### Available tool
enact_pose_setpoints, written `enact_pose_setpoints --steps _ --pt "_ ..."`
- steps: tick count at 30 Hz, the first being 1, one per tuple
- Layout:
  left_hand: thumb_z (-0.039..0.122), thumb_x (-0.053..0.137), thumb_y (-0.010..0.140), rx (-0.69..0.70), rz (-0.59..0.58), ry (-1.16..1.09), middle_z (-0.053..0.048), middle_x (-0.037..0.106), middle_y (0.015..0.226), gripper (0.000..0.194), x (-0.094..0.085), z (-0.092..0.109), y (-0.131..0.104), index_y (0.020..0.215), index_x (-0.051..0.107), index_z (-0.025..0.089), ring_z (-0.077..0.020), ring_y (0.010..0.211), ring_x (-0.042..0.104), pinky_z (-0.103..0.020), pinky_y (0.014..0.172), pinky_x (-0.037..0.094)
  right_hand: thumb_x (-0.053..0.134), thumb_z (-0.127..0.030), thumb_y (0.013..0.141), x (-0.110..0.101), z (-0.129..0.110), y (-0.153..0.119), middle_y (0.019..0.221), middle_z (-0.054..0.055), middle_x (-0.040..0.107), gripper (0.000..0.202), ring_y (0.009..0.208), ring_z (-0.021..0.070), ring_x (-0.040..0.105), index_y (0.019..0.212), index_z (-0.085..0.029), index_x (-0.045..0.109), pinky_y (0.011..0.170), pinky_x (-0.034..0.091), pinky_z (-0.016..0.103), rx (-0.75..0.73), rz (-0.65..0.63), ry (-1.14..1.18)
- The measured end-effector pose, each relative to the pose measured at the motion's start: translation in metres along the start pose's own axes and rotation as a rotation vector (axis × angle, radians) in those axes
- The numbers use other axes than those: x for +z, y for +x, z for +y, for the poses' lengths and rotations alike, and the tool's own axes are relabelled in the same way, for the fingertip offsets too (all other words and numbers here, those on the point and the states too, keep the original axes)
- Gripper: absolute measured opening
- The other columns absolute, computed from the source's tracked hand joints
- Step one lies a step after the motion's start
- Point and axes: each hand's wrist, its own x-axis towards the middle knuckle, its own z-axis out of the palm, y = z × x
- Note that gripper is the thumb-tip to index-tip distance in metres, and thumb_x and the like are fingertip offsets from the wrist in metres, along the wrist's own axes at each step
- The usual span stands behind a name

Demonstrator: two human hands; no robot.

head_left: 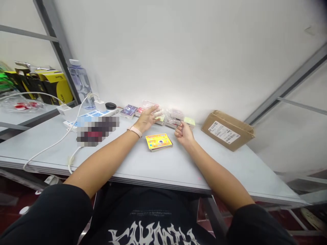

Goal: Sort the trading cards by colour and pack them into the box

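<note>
My left hand reaches over the row of small card packs at the back of the table, its fingers stretched out and apart beside clear plastic wrapping. My right hand is closed, fingers curled in front of the wrapped packs; whatever it may hold is hidden. Between my forearms lies a stack of yellow picture cards, touched by neither hand. A dark blue card pack sits left of my left hand, and a yellow-green one is just behind my right hand.
A cardboard box with a white label stands at the right. At the left are a power strip with white cables, a black oval object, a water bottle and a blurred-out object. Yellow-black boxes fill a side shelf.
</note>
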Motion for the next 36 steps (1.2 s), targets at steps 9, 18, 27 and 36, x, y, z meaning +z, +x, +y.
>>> enact_pose_setpoints --steps 9,18,27,36 --pt "0.038 0.086 0.086 -0.103 0.058 -0.106 -0.005 0.073 0.104 0.037 0.007 0.002 -0.006 0.114 0.065 0.023 -0.0208 0.092 0.078 -0.027 0.068 0.06 0.061 -0.031 0.103 0.005 -0.009 -0.007 0.048 -0.013 0.032 0.042 0.033 0.0047 0.02 0.071 -0.025 0.035 0.03 0.019 0.016 -0.239 -0.009 -0.043" --pt "0.043 0.087 0.085 -0.141 0.15 -0.143 -0.009 0.074 0.104 0.057 0.017 -0.002 -0.008 0.13 0.057 0.024 -0.0225 0.083 0.078 -0.029 0.065 0.06 0.06 -0.037 0.104 0.052 -0.053 -0.011 0.051 -0.013 0.03 0.042 0.036 0.0056 0.023 0.072 -0.025 0.034 0.033 0.02 0.016 -0.491 -0.08 0.015" --pt "0.046 0.087 0.086 -0.158 0.152 -0.201 -0.01 0.073 0.104 0.069 0.021 0.001 -0.011 0.139 0.051 0.018 -0.0211 0.08 0.078 -0.029 0.068 0.06 0.051 -0.03 0.109 0.108 -0.058 -0.006 0.053 -0.013 0.029 0.038 0.036 0.0045 0.021 0.074 -0.025 0.035 0.034 0.02 0.017 -0.418 -0.139 0.031" --pt "0.044 0.085 0.088 -0.144 0.153 -0.233 -0.012 0.071 0.107 0.058 0.025 0.003 -0.015 0.133 0.055 0.021 -0.0223 0.084 0.077 -0.03 0.07 0.063 0.054 -0.035 0.107 0.122 -0.048 -0.007 0.055 -0.012 0.035 0.037 0.037 0.0055 0.03 0.075 -0.026 0.037 0.035 0.026 0.017 -0.344 -0.188 -0.002"
